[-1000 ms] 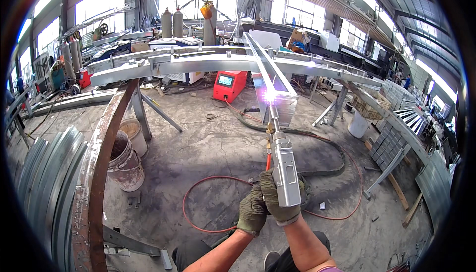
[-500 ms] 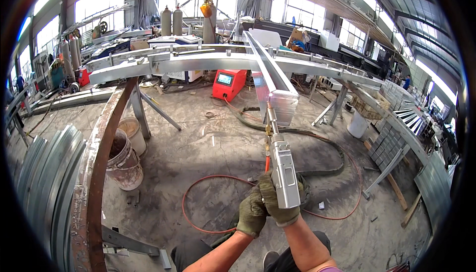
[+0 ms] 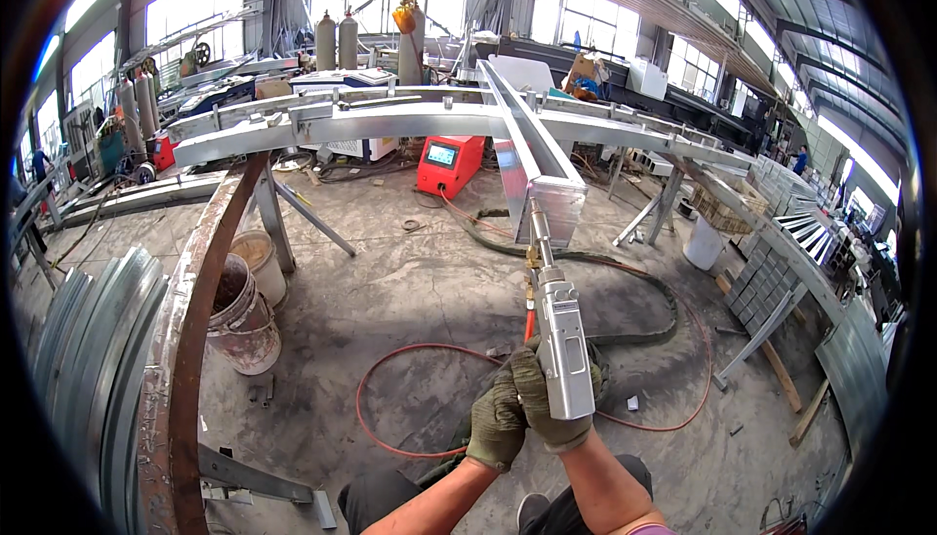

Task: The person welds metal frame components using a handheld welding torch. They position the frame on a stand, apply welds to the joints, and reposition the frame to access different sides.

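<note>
A silver handheld welding gun (image 3: 565,349) points away from me, its narrow nozzle at the near left corner of a long, shiny metal channel (image 3: 511,188). Whether the tip touches the metal, I cannot tell. My right hand (image 3: 558,420), in a green work glove, is wrapped round the gun's grip. Close against it on the left, my gloved left hand (image 3: 496,425) is closed too, its fingers bunched at the grip and partly hidden. An orange hose (image 3: 530,324) runs along the gun. The channel lies across a silver crossbeam (image 3: 390,123) and sticks out toward me.
A red machine with a screen (image 3: 451,166) stands on the floor beyond the crossbeam. Hoses (image 3: 673,315) loop over the concrete around my feet. Left are a rusty beam (image 3: 185,340), dirty buckets (image 3: 244,325) and sheet-metal lengths (image 3: 93,340); right, stacked metal tubes (image 3: 766,286).
The gun's nozzle has slid slightly down along the channel's end corner, and its body has shifted a little right and toward me. Both hands keep their hold.
</note>
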`<state>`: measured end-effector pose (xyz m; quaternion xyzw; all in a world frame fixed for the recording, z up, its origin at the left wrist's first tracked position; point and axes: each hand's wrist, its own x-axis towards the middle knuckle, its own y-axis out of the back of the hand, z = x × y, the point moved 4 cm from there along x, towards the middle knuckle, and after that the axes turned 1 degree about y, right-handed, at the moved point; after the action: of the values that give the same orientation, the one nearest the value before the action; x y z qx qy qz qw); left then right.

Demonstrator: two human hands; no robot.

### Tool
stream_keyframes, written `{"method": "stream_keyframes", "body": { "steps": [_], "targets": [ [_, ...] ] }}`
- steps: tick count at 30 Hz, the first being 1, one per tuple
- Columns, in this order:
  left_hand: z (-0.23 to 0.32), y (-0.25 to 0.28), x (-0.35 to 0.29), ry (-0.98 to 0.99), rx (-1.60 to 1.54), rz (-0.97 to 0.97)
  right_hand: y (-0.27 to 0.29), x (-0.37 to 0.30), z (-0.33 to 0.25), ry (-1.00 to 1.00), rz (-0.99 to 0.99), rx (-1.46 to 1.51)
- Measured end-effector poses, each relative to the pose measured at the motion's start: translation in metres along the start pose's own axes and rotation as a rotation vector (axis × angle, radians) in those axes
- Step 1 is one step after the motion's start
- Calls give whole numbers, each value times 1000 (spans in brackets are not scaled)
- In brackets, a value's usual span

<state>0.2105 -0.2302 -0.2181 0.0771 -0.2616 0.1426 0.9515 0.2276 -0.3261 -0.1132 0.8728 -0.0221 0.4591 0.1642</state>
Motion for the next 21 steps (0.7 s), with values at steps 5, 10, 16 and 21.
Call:
{"method": "stream_keyframes", "body": {
  "steps": [5,10,16,21],
  "targets": [
    [-5,-1,2,-98,120,-33,-1,-2,7,-7,-9,-14],
    [-6,0,2,-65,152,-59,-5,3,-2,3,9,-36],
    [3,2,7,38,18,-36,-5,5,-3,29,-4,-53],
    [-11,0,7,-68,86,-20,-6,4,1,78,-25,-127]
  ]
}}
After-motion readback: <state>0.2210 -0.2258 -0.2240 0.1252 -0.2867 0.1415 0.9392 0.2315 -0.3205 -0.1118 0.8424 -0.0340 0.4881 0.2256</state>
